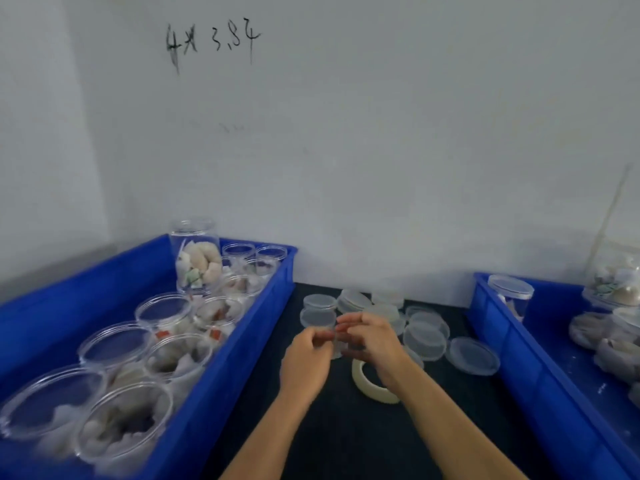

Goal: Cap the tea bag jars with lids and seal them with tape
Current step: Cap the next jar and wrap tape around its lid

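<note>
My left hand (306, 355) and my right hand (372, 341) meet over the black table (346, 431). Between their fingertips they pinch a short strip of clear tape (335, 344), which is blurred. A pale tape roll (363, 384) sits just below my right wrist; I cannot tell whether it rests on the table. Several clear lids (427, 336) lie scattered behind and to the right of my hands. Open jars of tea bags (162, 313) fill the blue bin on the left (242, 341). A capped jar (510, 294) stands in the blue bin on the right (540, 382).
A taller capped jar (197, 258) stands at the back of the left bin. More filled jars (614, 289) sit at the far right edge. A white wall with handwritten marks closes off the back. The two bins flank a narrow strip of table.
</note>
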`<state>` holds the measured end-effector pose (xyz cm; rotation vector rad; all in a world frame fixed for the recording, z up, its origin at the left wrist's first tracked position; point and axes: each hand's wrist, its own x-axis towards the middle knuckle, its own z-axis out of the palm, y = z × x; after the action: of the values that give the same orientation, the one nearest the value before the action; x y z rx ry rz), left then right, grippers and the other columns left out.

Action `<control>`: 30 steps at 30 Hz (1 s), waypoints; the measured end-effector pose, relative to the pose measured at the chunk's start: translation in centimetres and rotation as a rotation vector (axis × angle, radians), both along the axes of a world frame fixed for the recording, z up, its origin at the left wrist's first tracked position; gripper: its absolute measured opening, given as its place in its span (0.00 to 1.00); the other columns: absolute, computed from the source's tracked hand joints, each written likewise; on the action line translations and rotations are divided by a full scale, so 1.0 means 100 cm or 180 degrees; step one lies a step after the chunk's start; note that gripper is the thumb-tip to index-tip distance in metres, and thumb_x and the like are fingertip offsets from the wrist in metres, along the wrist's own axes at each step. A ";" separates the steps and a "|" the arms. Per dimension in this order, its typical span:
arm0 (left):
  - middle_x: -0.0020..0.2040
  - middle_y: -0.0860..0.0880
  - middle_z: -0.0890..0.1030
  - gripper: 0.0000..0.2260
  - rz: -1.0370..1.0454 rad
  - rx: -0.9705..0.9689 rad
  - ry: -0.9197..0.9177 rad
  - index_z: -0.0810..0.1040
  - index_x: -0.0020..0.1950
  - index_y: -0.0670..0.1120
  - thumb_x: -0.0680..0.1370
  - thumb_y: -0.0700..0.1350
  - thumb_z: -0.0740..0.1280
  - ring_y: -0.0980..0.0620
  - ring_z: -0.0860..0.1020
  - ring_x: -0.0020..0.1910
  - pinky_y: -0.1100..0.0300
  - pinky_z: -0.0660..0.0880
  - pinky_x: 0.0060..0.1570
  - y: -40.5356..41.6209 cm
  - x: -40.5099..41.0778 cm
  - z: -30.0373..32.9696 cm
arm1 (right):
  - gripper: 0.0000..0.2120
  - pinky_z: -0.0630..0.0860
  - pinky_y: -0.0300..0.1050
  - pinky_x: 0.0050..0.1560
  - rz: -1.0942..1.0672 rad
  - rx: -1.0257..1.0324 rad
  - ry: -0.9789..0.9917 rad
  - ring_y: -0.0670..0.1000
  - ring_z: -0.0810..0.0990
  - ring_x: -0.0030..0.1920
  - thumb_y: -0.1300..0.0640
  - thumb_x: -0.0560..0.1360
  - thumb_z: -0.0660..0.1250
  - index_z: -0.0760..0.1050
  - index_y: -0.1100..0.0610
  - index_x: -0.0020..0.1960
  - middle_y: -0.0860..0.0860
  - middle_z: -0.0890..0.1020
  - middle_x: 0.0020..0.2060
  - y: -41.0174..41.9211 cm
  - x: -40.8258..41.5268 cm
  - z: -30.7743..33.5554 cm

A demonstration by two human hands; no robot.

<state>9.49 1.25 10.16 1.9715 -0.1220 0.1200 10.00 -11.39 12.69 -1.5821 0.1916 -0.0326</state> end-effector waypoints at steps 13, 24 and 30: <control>0.60 0.40 0.77 0.17 0.1778 -0.0840 -0.0370 0.70 0.66 0.38 0.78 0.40 0.65 0.40 0.77 0.57 0.50 0.74 0.55 0.116 0.055 0.092 | 0.14 0.78 0.46 0.49 0.0396 0.0105 -0.0489 0.50 0.79 0.46 0.71 0.76 0.57 0.75 0.60 0.55 0.55 0.80 0.48 0.137 0.064 0.039; 0.72 0.39 0.63 0.42 0.2038 -0.0721 0.0053 0.52 0.76 0.47 0.72 0.47 0.75 0.38 0.69 0.67 0.44 0.69 0.65 0.204 0.140 0.069 | 0.29 0.68 0.47 0.61 0.0732 -0.0328 -0.0339 0.57 0.65 0.70 0.64 0.77 0.62 0.59 0.55 0.76 0.55 0.65 0.73 0.201 0.122 0.059; 0.60 0.42 0.71 0.39 0.1321 -0.1045 0.0330 0.51 0.76 0.49 0.74 0.44 0.73 0.43 0.74 0.54 0.50 0.72 0.54 0.204 0.166 0.057 | 0.31 0.64 0.52 0.71 0.0804 -0.0418 -0.0312 0.58 0.62 0.74 0.65 0.77 0.60 0.55 0.55 0.78 0.57 0.61 0.75 0.219 0.139 0.049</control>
<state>26.07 21.63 15.82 1.6464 0.3565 0.2881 23.93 10.49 17.62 -1.7208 -0.0896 0.0755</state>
